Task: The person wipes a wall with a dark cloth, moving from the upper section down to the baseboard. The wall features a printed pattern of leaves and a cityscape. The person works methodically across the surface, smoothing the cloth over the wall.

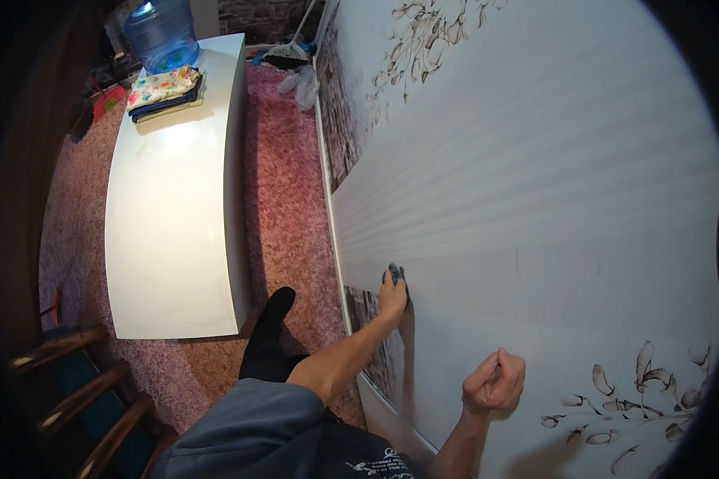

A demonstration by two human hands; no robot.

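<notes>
My left hand (pixel 393 296) grips a bunched dark grey-blue cloth (pixel 395 274) and presses it to the white patterned wall (pixel 491 227), low down near the skirting. Part of the cloth is hidden behind my fingers. Closer to my body, my right hand (pixel 496 382) is held against or just off the same wall; contact cannot be told. Its fingers are curled in, thumb to forefinger, and I see nothing in it. Brown sketched flowers (pixel 629 407) decorate the wall to its right. Thin dark vertical marks (pixel 517 261) show on the plain white part.
A long white table (pixel 171 239) stands to the left, carrying folded cloths (pixel 165 93) and a large blue water bottle (pixel 163 36). Pink shaggy carpet (pixel 287 179) runs between table and wall. A dustpan (pixel 286 54) and plastic bag (pixel 302 87) lie ahead; wooden slats (pixel 84 398) are lower left.
</notes>
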